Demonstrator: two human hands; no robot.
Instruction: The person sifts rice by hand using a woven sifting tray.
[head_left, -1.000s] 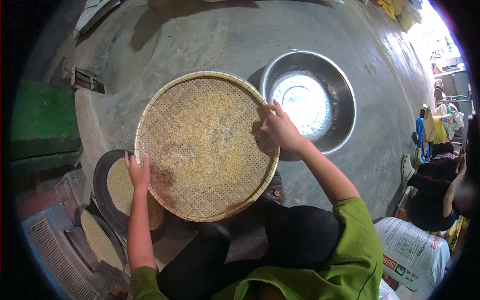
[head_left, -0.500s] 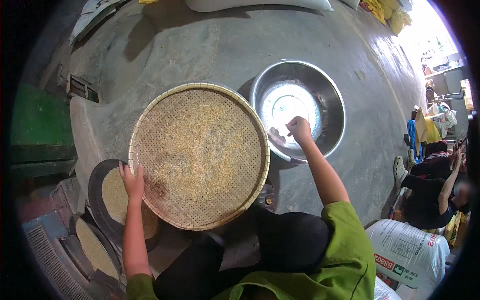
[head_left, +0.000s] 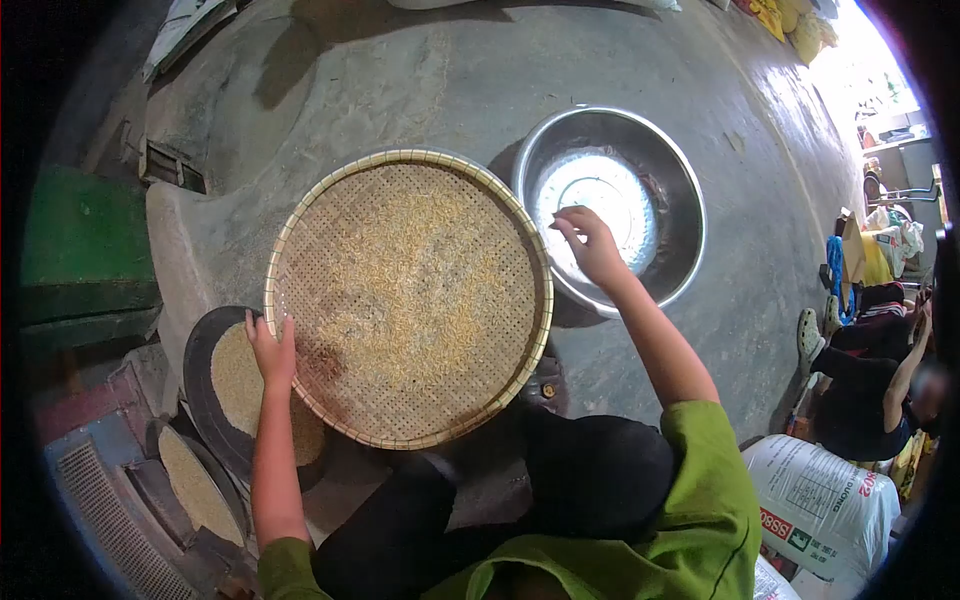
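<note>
A round woven tray [head_left: 478, 370] with a thin spread of pale grain [head_left: 400, 290] lies in front of me. My left hand [head_left: 272, 352] grips its left rim, with the thumb on the inner side. To the right of the tray stands a wide metal basin [head_left: 682, 220] with a shiny bottom. My right hand [head_left: 590, 243] is over the basin's left part, close to the tray's right rim. Its thumb and fingertips are apart and hold nothing that I can see.
Dark pans of grain [head_left: 235, 385] [head_left: 200, 490] sit at the lower left, below a green box [head_left: 85, 235]. A white printed sack [head_left: 825, 490] lies at the lower right. Another person [head_left: 865, 400] sits at the far right.
My right hand has moved up and left toward the tray, and its fingers have opened from a closed shape. My left hand stays on the rim. The view has shifted slightly.
</note>
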